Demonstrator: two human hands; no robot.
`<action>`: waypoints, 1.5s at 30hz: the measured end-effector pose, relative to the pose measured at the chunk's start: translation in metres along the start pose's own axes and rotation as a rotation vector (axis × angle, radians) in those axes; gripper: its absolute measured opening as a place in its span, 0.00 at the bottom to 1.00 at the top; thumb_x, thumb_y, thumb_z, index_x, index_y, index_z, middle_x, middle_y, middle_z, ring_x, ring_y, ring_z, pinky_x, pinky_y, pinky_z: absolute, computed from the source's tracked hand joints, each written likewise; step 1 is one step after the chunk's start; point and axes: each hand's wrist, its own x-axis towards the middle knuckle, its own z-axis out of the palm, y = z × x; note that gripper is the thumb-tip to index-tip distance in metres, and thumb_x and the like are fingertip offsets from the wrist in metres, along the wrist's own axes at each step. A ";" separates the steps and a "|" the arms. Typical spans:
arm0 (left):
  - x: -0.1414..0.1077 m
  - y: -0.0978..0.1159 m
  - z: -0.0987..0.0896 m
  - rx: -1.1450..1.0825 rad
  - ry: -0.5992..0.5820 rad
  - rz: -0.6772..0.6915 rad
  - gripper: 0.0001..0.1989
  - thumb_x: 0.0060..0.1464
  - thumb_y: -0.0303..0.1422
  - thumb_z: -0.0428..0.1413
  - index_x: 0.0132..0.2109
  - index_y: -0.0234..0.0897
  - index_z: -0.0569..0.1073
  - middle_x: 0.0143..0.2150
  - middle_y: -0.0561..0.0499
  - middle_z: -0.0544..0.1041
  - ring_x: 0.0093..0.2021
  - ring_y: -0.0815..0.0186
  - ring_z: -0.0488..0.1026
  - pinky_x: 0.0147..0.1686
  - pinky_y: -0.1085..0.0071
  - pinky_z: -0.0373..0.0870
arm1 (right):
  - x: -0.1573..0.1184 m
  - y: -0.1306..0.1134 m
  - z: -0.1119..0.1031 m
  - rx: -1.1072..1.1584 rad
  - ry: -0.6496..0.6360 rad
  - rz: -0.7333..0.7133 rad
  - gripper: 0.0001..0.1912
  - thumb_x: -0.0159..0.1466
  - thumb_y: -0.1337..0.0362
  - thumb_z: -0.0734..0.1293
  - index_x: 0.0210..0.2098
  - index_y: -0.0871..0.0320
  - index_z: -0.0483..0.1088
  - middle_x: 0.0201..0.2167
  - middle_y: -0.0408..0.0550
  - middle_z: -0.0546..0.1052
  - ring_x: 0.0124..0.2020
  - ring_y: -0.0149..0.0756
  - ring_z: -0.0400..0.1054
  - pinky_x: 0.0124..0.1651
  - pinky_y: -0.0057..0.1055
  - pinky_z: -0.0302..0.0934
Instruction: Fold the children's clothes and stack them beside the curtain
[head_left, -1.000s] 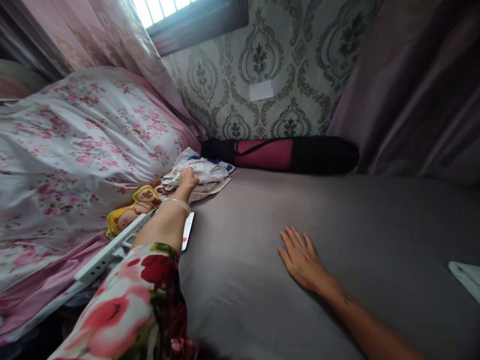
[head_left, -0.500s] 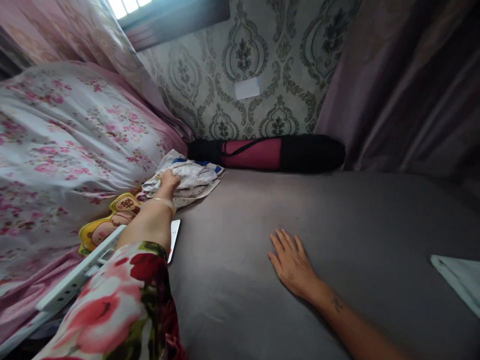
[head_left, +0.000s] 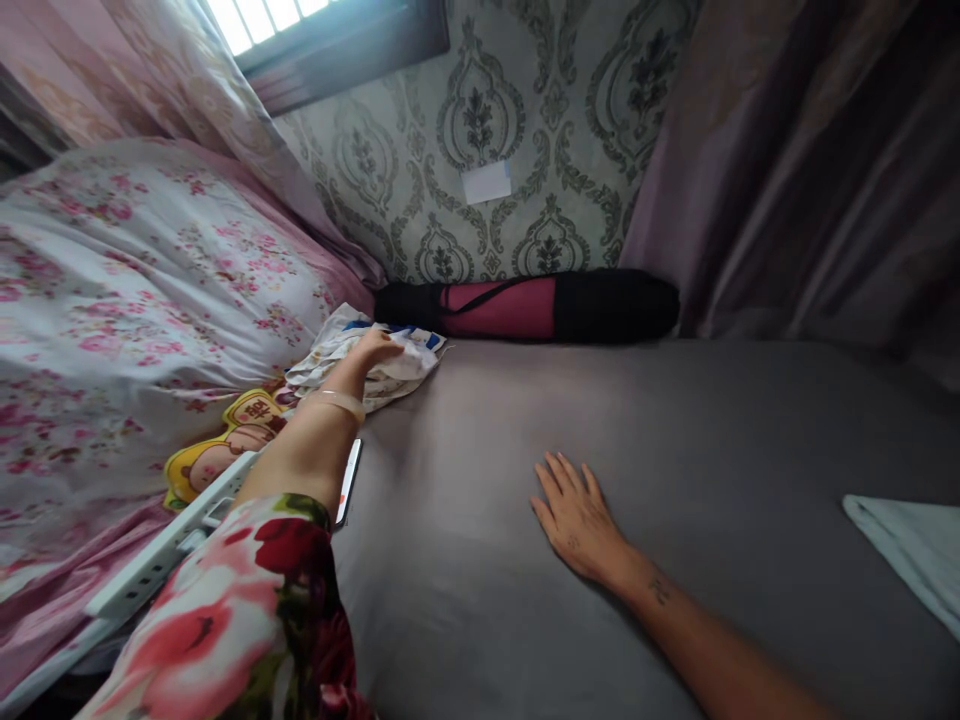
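Note:
My left hand [head_left: 381, 346] reaches far forward to a crumpled pile of white patterned cloth [head_left: 322, 348] at the foot of the floral covering. Its fingers are bent onto white fabric, and the fingertips are hard to make out. A pale bangle [head_left: 343, 402] circles that wrist. My right hand [head_left: 577, 515] lies flat on the grey sheet [head_left: 480, 600], palm down, fingers spread, holding nothing. Beside my left forearm lies a phone [head_left: 349, 484] with a lit screen, partly hidden by the arm.
A black and dark pink long bag [head_left: 517, 308] lies along the wallpapered wall. At the left are a white power strip [head_left: 142, 570], a yellow cartoon cushion [head_left: 202, 465] and floral bedding [head_left: 150, 290]. A folded pale cloth [head_left: 907, 545] rests at the right.
My left hand has moved a little to the right over the cloth pile, and some white fabric has shifted with it. My right hand stays flat on the sheet. The view has shifted slightly.

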 end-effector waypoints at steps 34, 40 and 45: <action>-0.165 0.271 0.089 -1.421 -0.308 0.443 0.11 0.58 0.35 0.59 0.42 0.39 0.64 0.37 0.53 0.76 0.44 0.64 0.80 0.47 0.67 0.76 | 0.007 -0.001 -0.049 0.580 0.306 0.097 0.29 0.69 0.60 0.57 0.69 0.52 0.52 0.70 0.54 0.52 0.71 0.43 0.46 0.69 0.46 0.48; -0.177 0.277 0.087 -1.418 -0.270 0.505 0.09 0.60 0.32 0.57 0.42 0.40 0.63 0.37 0.53 0.77 0.44 0.64 0.79 0.46 0.68 0.76 | 0.016 0.017 -0.045 0.558 0.395 0.189 0.36 0.66 0.58 0.62 0.71 0.56 0.47 0.69 0.59 0.55 0.70 0.48 0.47 0.68 0.49 0.48; -0.161 0.253 0.074 -1.346 -0.120 0.463 0.12 0.56 0.28 0.58 0.45 0.41 0.65 0.40 0.53 0.76 0.47 0.64 0.78 0.46 0.70 0.75 | 0.022 0.051 -0.065 0.535 0.506 0.319 0.35 0.66 0.52 0.60 0.68 0.62 0.53 0.64 0.64 0.62 0.66 0.51 0.57 0.64 0.51 0.55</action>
